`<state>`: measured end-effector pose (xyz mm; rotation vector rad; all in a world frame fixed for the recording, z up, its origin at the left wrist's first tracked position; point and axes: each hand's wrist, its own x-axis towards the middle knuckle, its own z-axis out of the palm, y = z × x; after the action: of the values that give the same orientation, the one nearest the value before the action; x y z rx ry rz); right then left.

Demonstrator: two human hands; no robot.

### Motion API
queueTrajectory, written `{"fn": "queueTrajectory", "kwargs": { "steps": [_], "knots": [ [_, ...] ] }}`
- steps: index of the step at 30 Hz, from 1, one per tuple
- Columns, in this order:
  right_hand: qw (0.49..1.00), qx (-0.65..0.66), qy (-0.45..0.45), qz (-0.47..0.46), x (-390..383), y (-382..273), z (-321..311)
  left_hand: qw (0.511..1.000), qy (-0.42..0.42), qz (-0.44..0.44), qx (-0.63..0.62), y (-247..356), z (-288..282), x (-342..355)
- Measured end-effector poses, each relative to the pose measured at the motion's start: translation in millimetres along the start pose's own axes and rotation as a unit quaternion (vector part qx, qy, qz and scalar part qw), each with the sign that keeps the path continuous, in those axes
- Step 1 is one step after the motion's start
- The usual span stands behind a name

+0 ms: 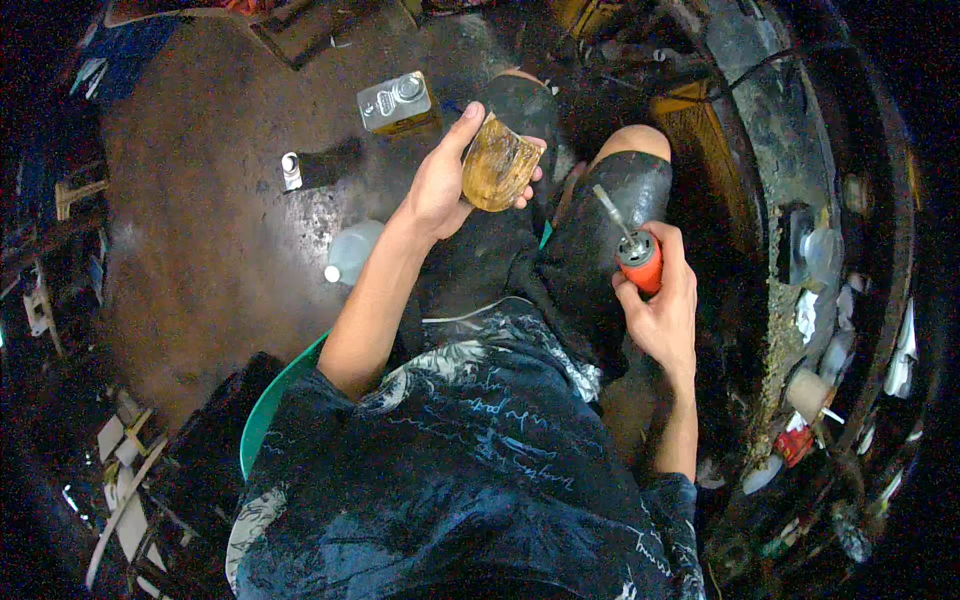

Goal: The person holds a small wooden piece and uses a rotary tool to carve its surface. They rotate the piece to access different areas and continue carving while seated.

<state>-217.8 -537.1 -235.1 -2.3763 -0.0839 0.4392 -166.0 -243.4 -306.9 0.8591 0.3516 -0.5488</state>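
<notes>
Amber piece (497, 168), left fingers (537, 174) behind, thumb (466, 124) alongside

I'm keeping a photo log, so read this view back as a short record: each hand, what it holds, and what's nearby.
Left hand: fingers around a curved amber-brown piece, material uncertain
Right hand: gripping a red-orange cylindrical handheld tool
Tool direction: its thin metal shaft points forward and slightly left
Contact: tool and piece apart
Floor, left side: rectangular container with round cap; translucent jug with white cap
Clothing: dark shirt with pale script-like print
</notes>
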Motion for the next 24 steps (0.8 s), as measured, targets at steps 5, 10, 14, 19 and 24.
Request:
{"fn": "queueTrajectory", "kwargs": {
  "steps": [5,10,14,19,24],
  "knots": [
    [0.986,-0.113,0.115,-0.046,13,-10,36,0.999,-0.002,-0.010,0.030,-6,0,-1],
    [0.973,-0.189,0.121,-0.052,22,-10,48,0.999,-0.003,0.004,0.043,-6,1,-2],
    [0.972,-0.204,0.107,-0.042,25,-12,48,1.000,-0.006,0.009,0.023,-5,2,-2],
    [0.973,-0.209,0.093,-0.041,28,-17,47,1.000,-0.013,0.009,0.016,-5,2,-3],
    [0.975,-0.206,0.077,-0.026,29,-20,46,1.000,-0.018,0.003,-0.003,-2,3,-3]
  ]
}}
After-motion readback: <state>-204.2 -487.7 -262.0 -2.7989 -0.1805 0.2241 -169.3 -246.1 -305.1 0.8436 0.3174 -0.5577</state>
